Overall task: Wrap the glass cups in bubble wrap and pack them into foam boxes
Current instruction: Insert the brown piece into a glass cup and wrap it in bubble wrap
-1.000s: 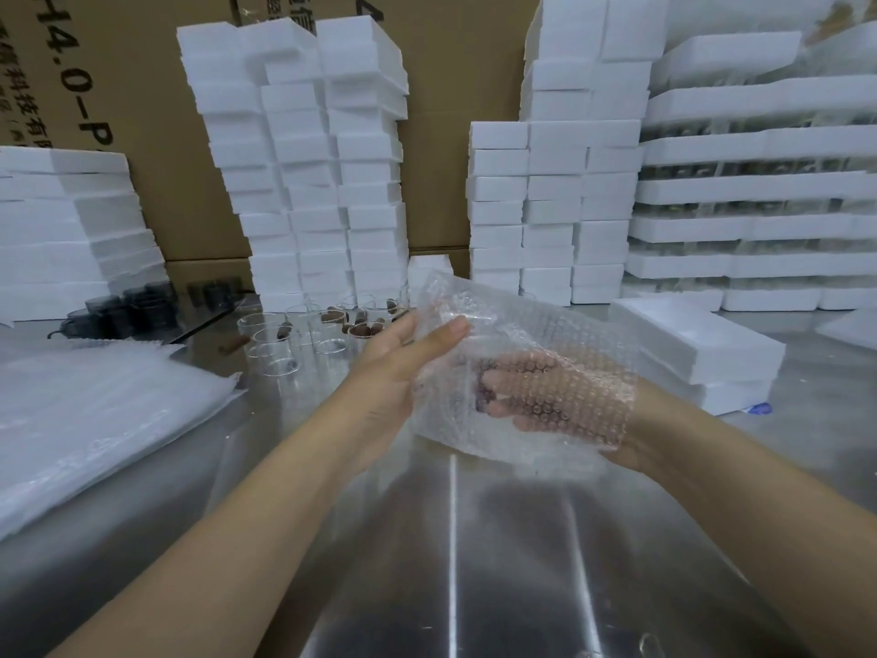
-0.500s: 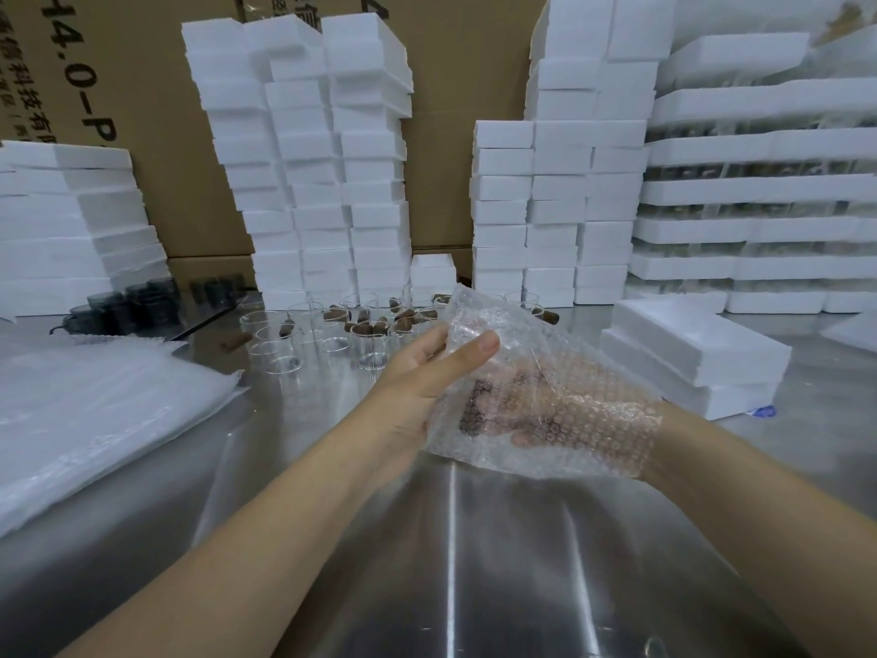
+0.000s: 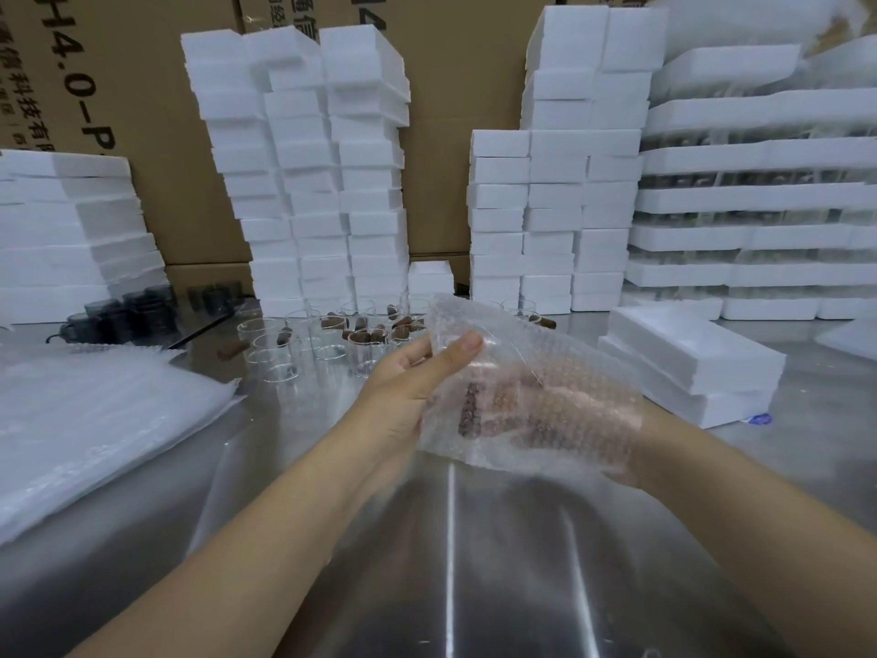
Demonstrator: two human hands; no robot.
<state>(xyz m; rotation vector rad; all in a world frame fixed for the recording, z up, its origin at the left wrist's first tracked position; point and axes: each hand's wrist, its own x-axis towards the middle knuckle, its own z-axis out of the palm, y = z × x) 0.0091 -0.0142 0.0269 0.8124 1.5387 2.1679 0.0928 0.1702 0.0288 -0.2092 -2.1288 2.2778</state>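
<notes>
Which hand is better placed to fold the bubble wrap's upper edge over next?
Probably the left hand: its thumb pinches that edge of the bubble wrap. The right hand lies under the wrap, seen only through it.

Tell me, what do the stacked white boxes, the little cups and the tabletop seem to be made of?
White boxes: likely expanded foam, matte, grainy white with soft edges.
Cups: clear glass by the look, see-through with bright rims; clear plastic can't be excluded.
Tabletop: apparently stainless steel, brushed grey with streaky reflections.
</notes>
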